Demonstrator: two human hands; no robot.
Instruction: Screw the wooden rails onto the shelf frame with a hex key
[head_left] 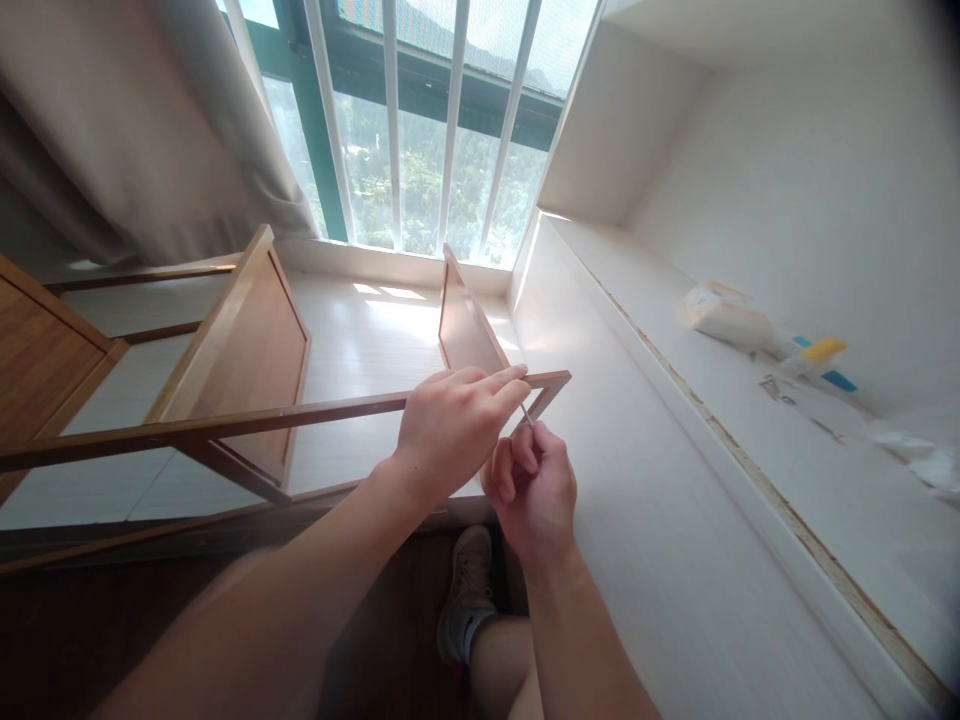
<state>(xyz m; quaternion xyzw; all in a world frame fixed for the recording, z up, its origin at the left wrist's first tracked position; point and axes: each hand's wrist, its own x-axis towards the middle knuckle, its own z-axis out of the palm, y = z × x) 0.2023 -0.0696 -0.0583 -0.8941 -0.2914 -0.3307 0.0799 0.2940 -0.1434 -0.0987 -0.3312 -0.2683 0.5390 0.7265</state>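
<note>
A brown wooden furniture frame (pixel 247 345) lies on its side on the pale floor. My left hand (pixel 450 425) rests on its thin upper rail (pixel 300 412), fingers closed around the rail near the right corner. Just beneath that corner my right hand (pixel 534 490) is closed in a fist around a thin metal tool (pixel 527 413), whose tip points up at the rail under my left fingertips. A second wooden side panel (pixel 465 325) stands behind my hands.
A white ledge (pixel 720 400) runs along the right with a plastic bag (pixel 731 318), a yellow and blue item (pixel 823 352) and small metal parts (pixel 776 388). Window bars (pixel 450 120) and a curtain (pixel 150 130) are ahead. My shoe (pixel 466 590) is below.
</note>
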